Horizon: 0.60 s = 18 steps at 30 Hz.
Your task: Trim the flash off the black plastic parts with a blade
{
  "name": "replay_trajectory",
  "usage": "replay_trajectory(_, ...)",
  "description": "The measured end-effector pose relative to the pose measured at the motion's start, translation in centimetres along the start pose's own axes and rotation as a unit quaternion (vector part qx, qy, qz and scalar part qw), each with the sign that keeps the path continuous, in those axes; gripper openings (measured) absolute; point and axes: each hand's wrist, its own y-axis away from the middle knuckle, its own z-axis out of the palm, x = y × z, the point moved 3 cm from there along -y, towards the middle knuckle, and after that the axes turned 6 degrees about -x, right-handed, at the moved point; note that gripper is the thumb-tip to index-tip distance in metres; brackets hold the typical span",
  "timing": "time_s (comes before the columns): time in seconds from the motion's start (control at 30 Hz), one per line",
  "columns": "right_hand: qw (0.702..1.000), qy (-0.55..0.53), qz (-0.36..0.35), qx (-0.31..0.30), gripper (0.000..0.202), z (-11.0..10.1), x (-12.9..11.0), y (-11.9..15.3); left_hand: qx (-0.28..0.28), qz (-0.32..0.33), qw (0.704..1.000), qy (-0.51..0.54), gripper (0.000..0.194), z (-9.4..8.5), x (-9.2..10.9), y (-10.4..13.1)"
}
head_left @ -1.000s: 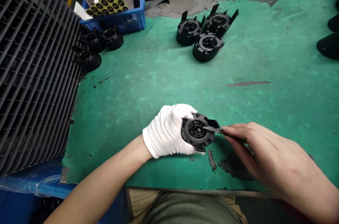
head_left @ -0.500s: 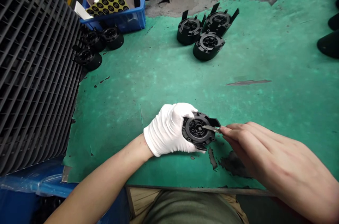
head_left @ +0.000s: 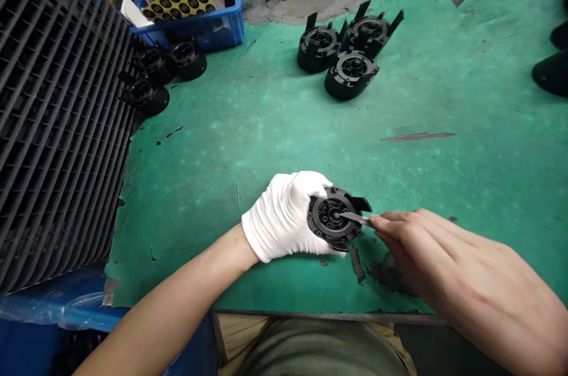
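My left hand, in a white glove, is closed around the left side of a round black plastic housing with upright tabs. The housing's ribbed face is turned up toward me. Bare of any glove, my right hand pinches a craft knife from the right. The blade's tip lies at the centre of the housing's face. Most of the knife's handle is hidden inside my fingers.
Three similar black housings stand at the back of the green table. More sit at left beside a blue bin holding a yellow sticker sheet. Stacked black grids rise along the left edge. Dark rounded parts lie far right.
The housing and the knife stay almost in place, with only a slight shift. Both hands keep their hold, and the camera view has moved a little.
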Motion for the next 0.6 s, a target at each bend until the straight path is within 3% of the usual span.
replay_trajectory(0.1, 0.998, 0.026, -0.056, 0.007, 0.037, -0.5, -0.6, -0.3, 0.004, 0.010, 1.000, -0.007, 0.078, 0.1, 0.0, -0.1)
replay_trajectory(0.6, 1.000, 0.026, 0.010, 0.002, 0.024, -0.4, -2.9, 0.7, 0.064, -0.035, 0.997, -0.037, 0.101, 0.9, -0.7, 0.9)
